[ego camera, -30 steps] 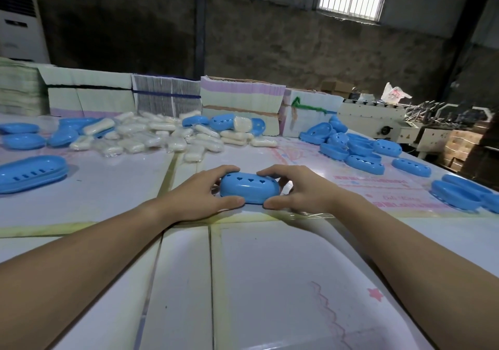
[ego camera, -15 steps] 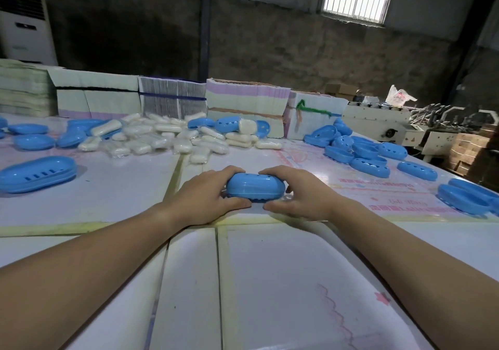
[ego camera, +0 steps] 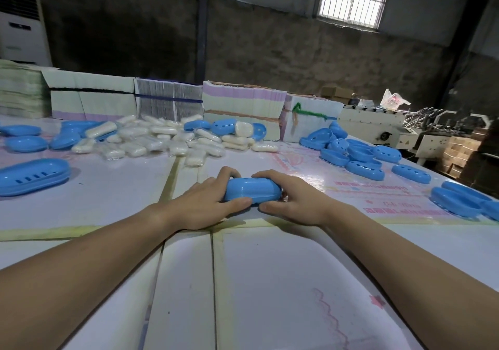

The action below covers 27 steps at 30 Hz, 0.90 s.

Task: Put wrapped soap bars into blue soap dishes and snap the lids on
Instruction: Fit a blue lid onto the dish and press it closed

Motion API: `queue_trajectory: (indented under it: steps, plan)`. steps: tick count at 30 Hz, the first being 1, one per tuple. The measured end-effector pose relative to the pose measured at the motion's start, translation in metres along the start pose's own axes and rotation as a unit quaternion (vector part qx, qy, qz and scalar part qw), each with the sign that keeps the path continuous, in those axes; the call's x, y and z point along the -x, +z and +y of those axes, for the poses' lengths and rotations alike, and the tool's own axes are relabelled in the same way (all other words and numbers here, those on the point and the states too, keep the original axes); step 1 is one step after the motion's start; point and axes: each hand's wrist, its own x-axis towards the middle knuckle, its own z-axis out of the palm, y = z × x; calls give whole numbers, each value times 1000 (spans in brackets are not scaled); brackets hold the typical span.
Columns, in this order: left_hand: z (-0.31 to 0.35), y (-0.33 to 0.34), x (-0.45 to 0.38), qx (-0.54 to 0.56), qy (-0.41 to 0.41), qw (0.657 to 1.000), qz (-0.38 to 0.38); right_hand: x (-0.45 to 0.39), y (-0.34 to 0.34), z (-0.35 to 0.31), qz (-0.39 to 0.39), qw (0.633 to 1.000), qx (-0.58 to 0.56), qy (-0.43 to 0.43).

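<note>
A closed blue soap dish [ego camera: 252,191] lies on the white table [ego camera: 270,282] at its middle, lid on top with small holes showing. My left hand [ego camera: 208,201] grips its left end, thumb in front and fingers curled over the back. My right hand [ego camera: 290,201] grips its right end the same way. Whatever is inside the dish is hidden. A heap of wrapped white soap bars [ego camera: 162,140] lies farther back. Blue lids [ego camera: 359,157] are piled at the back right.
A stack of open blue dish bases [ego camera: 32,176] sits at the left, more blue dish parts [ego camera: 24,141] behind it and others [ego camera: 459,201] at the right edge. Bundles of flat cartons [ego camera: 243,106] line the table's far side. Machinery [ego camera: 378,125] stands beyond at the right.
The dish has tipped back from facing me to lying flat, so the lid's heart-shaped holes now face up. Both hands stay on its ends, pressed closer around it.
</note>
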Motion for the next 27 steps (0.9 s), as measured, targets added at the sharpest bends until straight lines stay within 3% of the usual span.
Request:
queue_trajectory:
  steps: [9, 18, 27]
  plan:
    - [-4, 0, 1, 120, 64, 991, 0, -3, 4, -9, -22, 1000, -4, -9]
    - [-3, -3, -3, 162, 18, 986, -23, -7, 8, -15, 28, 999, 45, -8]
    - [-2, -4, -5, 157, 0, 987, -26, -10, 8, -16, 39, 994, -96, 44]
